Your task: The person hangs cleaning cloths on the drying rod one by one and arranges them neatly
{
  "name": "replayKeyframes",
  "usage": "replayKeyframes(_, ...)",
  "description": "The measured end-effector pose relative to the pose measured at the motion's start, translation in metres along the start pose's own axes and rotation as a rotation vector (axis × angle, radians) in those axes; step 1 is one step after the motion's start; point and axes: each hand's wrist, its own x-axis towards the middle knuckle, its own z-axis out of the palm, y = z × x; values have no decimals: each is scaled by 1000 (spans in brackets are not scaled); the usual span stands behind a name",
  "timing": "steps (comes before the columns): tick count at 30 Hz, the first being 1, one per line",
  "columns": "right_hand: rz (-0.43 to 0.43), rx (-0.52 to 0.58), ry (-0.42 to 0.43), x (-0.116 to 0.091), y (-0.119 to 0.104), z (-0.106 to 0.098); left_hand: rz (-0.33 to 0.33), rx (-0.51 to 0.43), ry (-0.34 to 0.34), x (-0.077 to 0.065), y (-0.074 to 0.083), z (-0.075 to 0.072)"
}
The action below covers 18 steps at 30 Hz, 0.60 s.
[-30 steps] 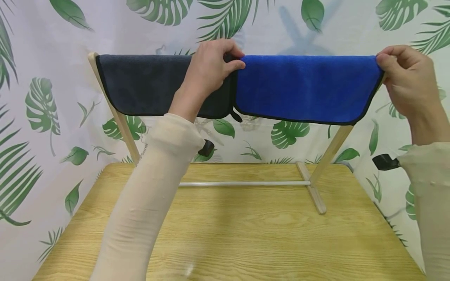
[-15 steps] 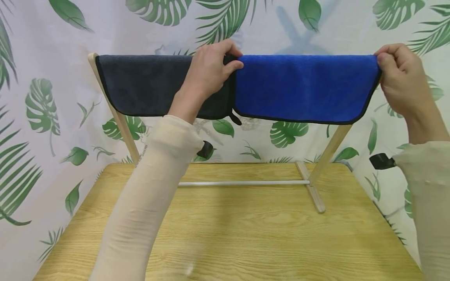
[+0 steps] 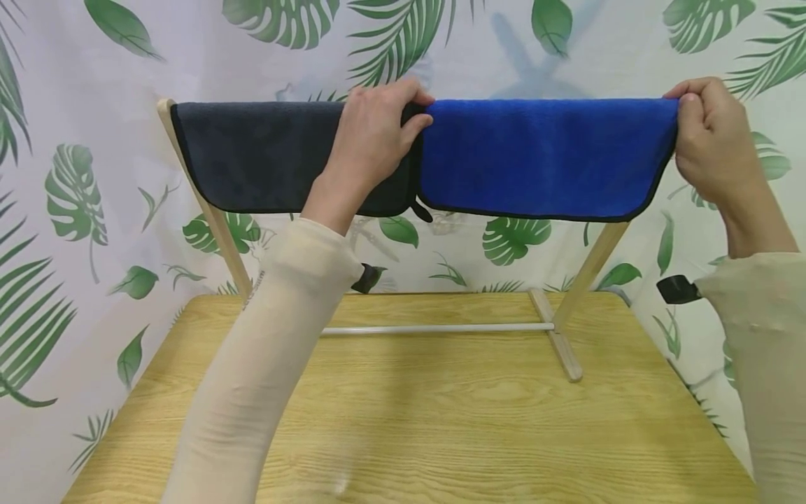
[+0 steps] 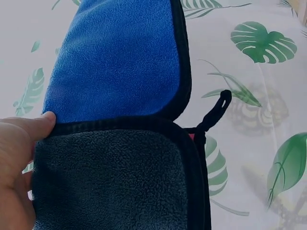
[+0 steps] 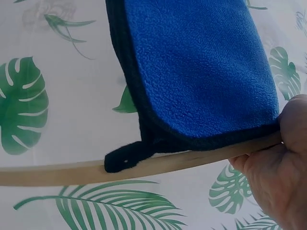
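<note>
A blue towel (image 3: pixel 541 161) with black edging hangs folded over the top of a wooden rack (image 3: pixel 595 269). On its left hangs a dark grey towel (image 3: pixel 264 157), their borders meeting. My left hand (image 3: pixel 371 136) reaches across the grey towel and pinches the blue towel's upper left corner. In the left wrist view, the thumb (image 4: pixel 47 125) lies at the seam between both towels. My right hand (image 3: pixel 720 136) grips the blue towel's upper right corner at the rack's end. The right wrist view shows a black hanging loop (image 5: pixel 128 157) against the wooden upright (image 5: pixel 57 176). The rack's top bar is hidden under the towels.
The rack stands on a wood-grain table (image 3: pixel 472 420), with a white lower rod (image 3: pixel 434 328) between its sides and a wooden foot (image 3: pixel 565 353) at the right. Behind hangs a white curtain (image 3: pixel 466 42) printed with green leaves.
My right hand has shifted slightly left, its thumb moving from the towel's front toward the side edge. The left hand keeps its place at the seam, and both towels hang nearly as before.
</note>
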Motion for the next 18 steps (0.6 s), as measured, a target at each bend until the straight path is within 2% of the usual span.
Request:
replayKeyframes(2, 17, 37, 9, 0, 1, 1, 6, 22, -14, -2, -1, -1)
replayKeyframes(8, 58, 135, -2, -2, 3, -1, 6, 172, -83, -17, -3, -9)
replayKeyframes(15, 84, 18, -158, -15, 12, -13, -34, 236, -104, -49, -18, -24)
replayKeyframes(18, 72, 24, -231, -26, 16, -17, -53, 255, -134, -65, -28, -30)
